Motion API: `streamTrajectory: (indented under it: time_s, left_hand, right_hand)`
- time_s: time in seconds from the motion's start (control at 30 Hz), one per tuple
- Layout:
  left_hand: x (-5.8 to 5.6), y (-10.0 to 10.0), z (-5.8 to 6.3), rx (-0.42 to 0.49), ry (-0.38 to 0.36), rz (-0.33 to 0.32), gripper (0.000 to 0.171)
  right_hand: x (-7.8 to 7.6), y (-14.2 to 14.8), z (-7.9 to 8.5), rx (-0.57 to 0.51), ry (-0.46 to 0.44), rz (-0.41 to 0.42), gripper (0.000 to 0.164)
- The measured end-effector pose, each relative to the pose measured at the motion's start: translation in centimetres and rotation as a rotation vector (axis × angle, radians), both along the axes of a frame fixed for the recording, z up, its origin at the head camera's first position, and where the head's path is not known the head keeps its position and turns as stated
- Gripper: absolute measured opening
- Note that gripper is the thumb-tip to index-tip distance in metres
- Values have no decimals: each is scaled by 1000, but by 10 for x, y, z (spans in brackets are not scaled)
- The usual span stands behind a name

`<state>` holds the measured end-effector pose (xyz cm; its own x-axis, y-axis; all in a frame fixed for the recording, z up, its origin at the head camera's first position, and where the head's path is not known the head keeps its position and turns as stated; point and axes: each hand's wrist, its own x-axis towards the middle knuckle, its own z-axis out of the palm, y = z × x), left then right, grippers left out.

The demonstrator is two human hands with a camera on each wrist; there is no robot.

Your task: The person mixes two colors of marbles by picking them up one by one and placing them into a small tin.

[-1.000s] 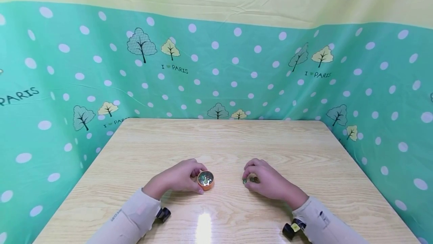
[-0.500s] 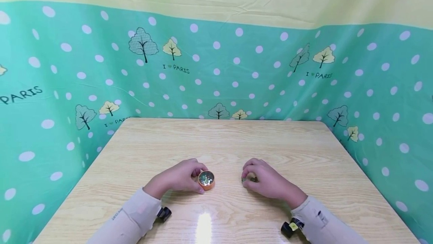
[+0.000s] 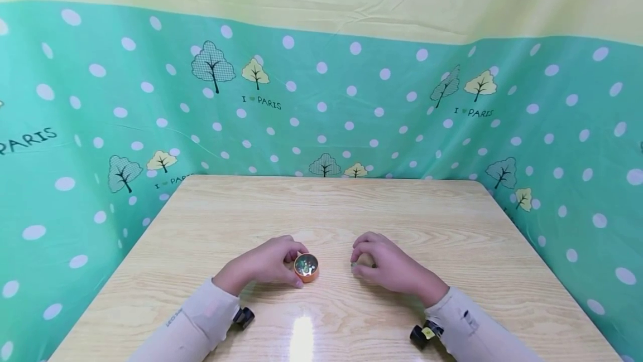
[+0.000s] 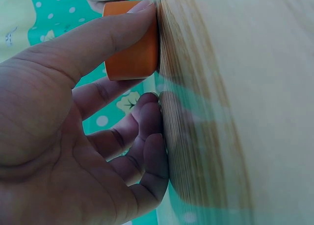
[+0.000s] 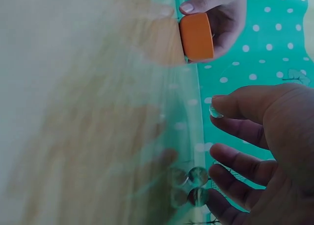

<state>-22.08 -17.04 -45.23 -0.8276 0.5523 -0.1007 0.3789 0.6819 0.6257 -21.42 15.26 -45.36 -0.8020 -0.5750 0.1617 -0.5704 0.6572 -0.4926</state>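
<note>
My left hand [image 3: 268,261] holds a small orange cup [image 4: 132,61] at its side, thumb on the near wall and a finger behind. Several shiny glass marbles show inside the cup in the head view. To the right of it, my right hand [image 3: 392,266] pinches a clear glass marble [image 5: 216,112] between thumb and index finger, just above the table. Two more marbles, an upper one [image 5: 198,176] and a lower one [image 5: 198,197], lie on the tabletop by the tips of the other right fingers; in the head view that hand mostly hides them.
Both hands are over a light wood-grain table [image 3: 326,211] with a glossy top. A green and yellow patterned curtain [image 3: 321,100] stands around its back and sides. Each wrist carries a small black camera, the left one [image 3: 243,318] and the right one [image 3: 421,337].
My right hand has shifted a little to the left, toward the cup, with the pinched marble. The left hand and the cup have stayed in place.
</note>
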Motion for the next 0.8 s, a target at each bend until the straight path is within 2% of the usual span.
streamTrajectory:
  time_s: [0.4,0.8]
  left_hand:
    - [1,1,1,-3,-4,2,53]
    - [2,1,3,1,-3,2,55]
  right_hand:
    - [-4,-9,16,-13,13,-7,7]
    - [-7,-20,18,-17,29,29,8]
